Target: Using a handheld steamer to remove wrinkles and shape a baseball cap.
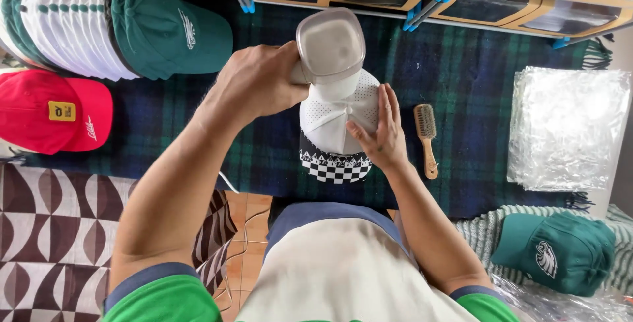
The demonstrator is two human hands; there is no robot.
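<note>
A dark green and blue plaid blanket covers the floor, with a row of stacked green and white caps at its far left and a red cap below them. A pile of clear plastic bags lies to the right, another green cap nearer. In the middle, over the blanket, stands a white perforated cap with a checkered brim. The left hand is closed round a grey handheld steamer pressed to the crown; the right hand lies flat, fingers spread, against the cap's side. A small wooden brush rests just beside it.
</note>
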